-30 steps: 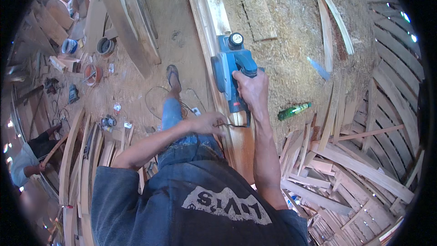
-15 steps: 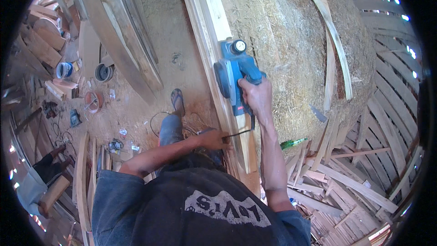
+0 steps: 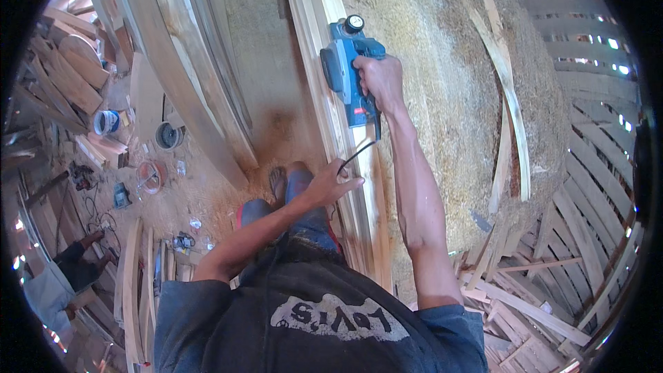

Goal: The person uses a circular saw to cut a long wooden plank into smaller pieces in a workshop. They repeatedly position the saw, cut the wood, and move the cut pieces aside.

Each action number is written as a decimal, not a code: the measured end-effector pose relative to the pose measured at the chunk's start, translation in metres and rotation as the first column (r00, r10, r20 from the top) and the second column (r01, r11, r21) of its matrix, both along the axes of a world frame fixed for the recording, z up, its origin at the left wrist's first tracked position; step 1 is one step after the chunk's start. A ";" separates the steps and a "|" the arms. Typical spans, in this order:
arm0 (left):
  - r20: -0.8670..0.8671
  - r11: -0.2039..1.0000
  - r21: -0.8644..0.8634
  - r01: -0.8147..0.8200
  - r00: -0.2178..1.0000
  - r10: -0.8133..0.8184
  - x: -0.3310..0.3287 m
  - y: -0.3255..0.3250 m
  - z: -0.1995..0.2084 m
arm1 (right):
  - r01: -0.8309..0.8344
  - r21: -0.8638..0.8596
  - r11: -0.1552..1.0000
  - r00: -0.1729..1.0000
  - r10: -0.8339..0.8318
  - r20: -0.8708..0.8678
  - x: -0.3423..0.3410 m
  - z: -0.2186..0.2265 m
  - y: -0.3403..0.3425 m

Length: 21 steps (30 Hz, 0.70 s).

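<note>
Blue planer (image 3: 349, 72), gripped in the right hand (image 3: 378, 79), rides the plank (image 3: 324, 48); left hand (image 3: 330, 183) holds its cord (image 3: 356, 155). Planing seems underway; next calls for a steady push along the edge.

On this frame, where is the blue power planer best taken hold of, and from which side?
By the rear handle on top of the blue power planer, coming from above and behind. It lies along the long wooden plank, handle toward the person, and the right hand already wraps it that way. The left hand holds the black cord clear.
</note>
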<state>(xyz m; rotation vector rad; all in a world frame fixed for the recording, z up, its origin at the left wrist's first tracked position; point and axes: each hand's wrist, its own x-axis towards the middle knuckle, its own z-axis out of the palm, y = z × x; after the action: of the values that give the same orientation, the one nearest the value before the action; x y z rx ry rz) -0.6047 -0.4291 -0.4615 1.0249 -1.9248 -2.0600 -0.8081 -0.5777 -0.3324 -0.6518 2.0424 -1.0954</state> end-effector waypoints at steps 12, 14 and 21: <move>0.369 0.958 0.253 -0.138 0.929 0.037 0.054 -0.204 -0.044 | -0.018 -0.049 0.999 1.000 0.018 0.003 -0.060 -0.017 -0.258; 0.463 0.966 -0.180 -0.187 0.850 0.251 0.101 -0.222 -0.115 | -0.037 -0.043 0.998 0.999 0.038 0.012 -0.062 -0.014 -0.309; 0.554 0.295 0.129 -0.947 0.315 0.770 0.275 -0.234 -0.210 | -0.075 -0.038 0.996 0.997 0.075 0.010 -0.106 -0.034 -0.470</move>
<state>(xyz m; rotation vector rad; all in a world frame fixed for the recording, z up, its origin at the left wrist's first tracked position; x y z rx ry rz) -0.3296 -0.6635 -0.6713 2.1175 -0.4760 -1.5688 -0.9139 -1.0478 -0.3660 -0.7333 1.9754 -1.0934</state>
